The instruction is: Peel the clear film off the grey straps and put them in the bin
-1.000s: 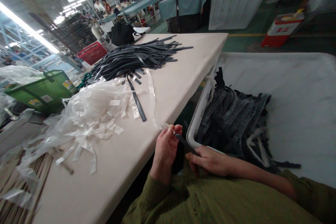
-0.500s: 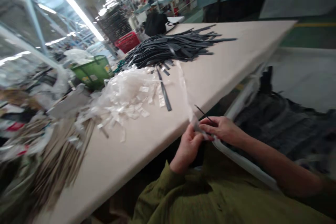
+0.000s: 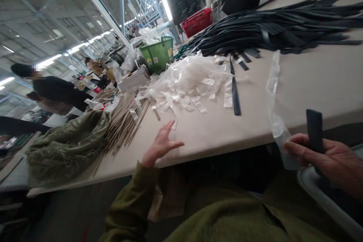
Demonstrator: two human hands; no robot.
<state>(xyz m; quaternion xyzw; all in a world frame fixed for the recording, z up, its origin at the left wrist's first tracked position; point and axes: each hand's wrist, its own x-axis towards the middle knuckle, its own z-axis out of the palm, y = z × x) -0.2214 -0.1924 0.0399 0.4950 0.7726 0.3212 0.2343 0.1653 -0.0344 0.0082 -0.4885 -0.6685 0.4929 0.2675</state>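
Observation:
My left hand (image 3: 161,144) reaches over the pale table with fingers spread and nothing in it. Just beyond its fingertips lie the loose ends of a heap of translucent white plastic strips (image 3: 187,79). At the right, my right hand (image 3: 326,155) is closed on a dark flat strip (image 3: 314,128), which stands up from the fist. Thumb and finger of the same hand pinch a translucent plastic strip (image 3: 273,98), whose far end lies on the table. One short dark strip (image 3: 235,96) rests alone beside the heap.
A large bundle of dark strips (image 3: 272,26) lies at the back right. Brown strips (image 3: 127,121) and an olive cloth (image 3: 68,140) are at the left. Behind stand a green basket (image 3: 159,55) and a red basket (image 3: 197,22). A person (image 3: 56,92) is at far left.
The view has swung left. My left hand has let go of the plastic strip and moved left, fingers now spread. My right hand keeps the plastic strip and shows a dark strip upright.

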